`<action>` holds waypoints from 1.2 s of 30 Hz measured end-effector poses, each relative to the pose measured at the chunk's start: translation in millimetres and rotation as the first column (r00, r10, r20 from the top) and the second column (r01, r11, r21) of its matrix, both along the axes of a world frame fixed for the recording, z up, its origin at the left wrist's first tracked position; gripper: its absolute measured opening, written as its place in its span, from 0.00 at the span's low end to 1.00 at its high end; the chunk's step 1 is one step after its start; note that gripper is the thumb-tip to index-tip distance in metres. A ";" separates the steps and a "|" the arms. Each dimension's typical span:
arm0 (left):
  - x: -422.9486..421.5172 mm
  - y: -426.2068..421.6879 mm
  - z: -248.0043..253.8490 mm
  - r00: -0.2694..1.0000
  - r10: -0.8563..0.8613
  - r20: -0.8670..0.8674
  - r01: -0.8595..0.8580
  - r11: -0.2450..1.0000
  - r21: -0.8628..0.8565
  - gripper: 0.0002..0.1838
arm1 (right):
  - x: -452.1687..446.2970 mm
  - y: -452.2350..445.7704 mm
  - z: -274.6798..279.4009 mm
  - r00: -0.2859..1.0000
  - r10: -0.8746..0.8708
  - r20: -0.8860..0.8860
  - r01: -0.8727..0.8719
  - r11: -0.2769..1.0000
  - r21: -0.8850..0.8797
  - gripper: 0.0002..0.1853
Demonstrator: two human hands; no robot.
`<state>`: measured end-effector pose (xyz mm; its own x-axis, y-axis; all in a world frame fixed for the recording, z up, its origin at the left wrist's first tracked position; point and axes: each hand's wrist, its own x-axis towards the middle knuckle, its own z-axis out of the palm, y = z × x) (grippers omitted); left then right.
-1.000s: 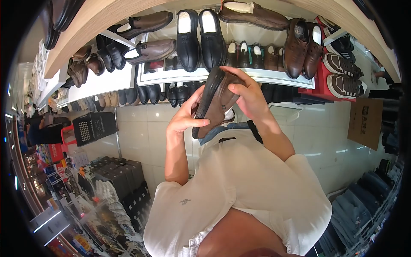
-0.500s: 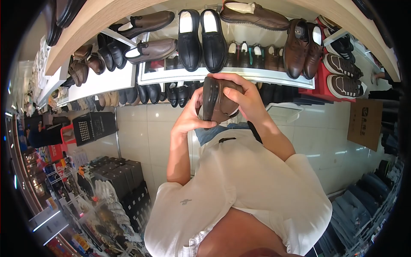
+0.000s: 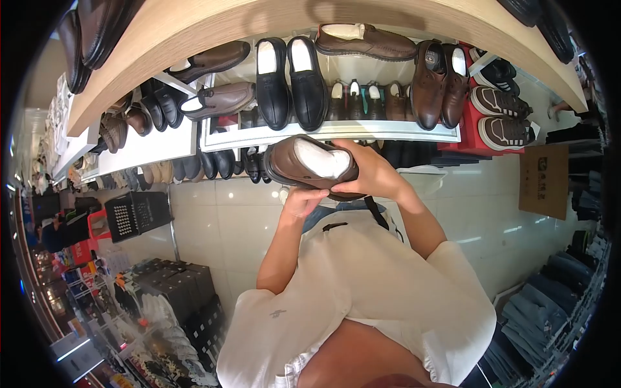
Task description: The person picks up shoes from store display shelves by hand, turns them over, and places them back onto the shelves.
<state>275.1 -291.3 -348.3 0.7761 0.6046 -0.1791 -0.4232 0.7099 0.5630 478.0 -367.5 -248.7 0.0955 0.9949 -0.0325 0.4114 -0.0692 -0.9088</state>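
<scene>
Between my hands, in front of my waist, is a brown leather shoe [image 3: 283,159] with white stuffing [image 3: 319,159] in its opening. Its toe points left and the opening faces up toward me. My right hand [image 3: 374,169] wraps round the heel end, thumb along the near side. Under the near edge, my left hand [image 3: 305,200] supports the sole, with its thumb against the side and its other fingers mostly hidden. Just beyond the shoe, a pair of black loafers [image 3: 306,87] stands on the white display shelf [image 3: 259,137].
Brown lace-up shoes [image 3: 429,90] and striped sneakers [image 3: 504,132] stand to the right. A wooden shelf [image 3: 213,32] curves across the top. On the floor side are a cardboard box [image 3: 543,181], a black crate [image 3: 139,215], stacked dark boxes [image 3: 174,278] and folded jeans [image 3: 550,304].
The shoe has turned from sole-edge-on to lying with its opening toward me, toe left. My left hand has shifted beneath it, and my right hand has moved to the heel.
</scene>
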 end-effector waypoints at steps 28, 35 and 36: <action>-30.7 -2.4 -22.9 0.736 -0.047 -0.675 0.145 0.985 0.090 0.29 | 140.5 93.2 -37.3 0.840 -0.197 0.506 0.162 0.980 0.113 0.35; -21.8 3.9 -27.5 0.747 -0.034 -0.664 0.151 0.981 0.120 0.26 | 103.3 71.9 -27.9 0.710 -0.412 0.571 0.457 0.886 0.072 0.32; -22.2 1.9 -27.4 0.745 -0.035 -0.667 0.150 0.982 0.116 0.26 | 101.4 71.0 -34.7 0.709 -0.413 0.572 0.462 0.884 0.067 0.32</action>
